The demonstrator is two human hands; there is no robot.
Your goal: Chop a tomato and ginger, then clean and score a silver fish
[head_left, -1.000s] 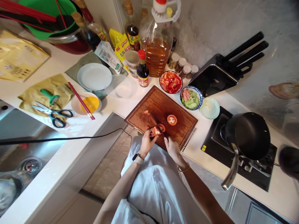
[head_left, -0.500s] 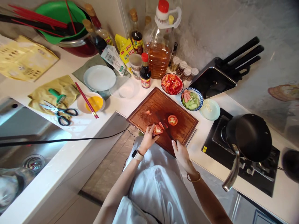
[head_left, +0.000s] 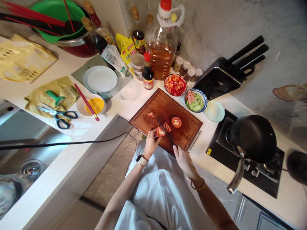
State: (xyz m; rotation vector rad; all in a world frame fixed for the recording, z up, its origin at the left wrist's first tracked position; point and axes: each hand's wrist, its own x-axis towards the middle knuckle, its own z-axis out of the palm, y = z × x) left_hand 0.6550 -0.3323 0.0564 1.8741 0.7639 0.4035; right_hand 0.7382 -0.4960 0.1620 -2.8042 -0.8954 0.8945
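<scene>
At the near edge of the cutting board (head_left: pixel 153 102), the right hand (head_left: pixel 182 159) has its fingers wrapped round the handle of a knife (head_left: pixel 168 137), whose blade slants over the board. Left of the blade, the left hand (head_left: pixel 151 142) holds a cut tomato piece (head_left: pixel 160 131) between narrowly set fingers. A tomato wedge (head_left: pixel 167 127) lies on the board just right of the blade, and a tomato half (head_left: pixel 176 122) sits farther right, cut face up. A black pan (head_left: pixel 259 134) stands on the stove well right of the board. Beyond the board's far edge are a red-capped bottle (head_left: pixel 148 76) and, behind it, a big oil jug (head_left: pixel 163 60).
</scene>
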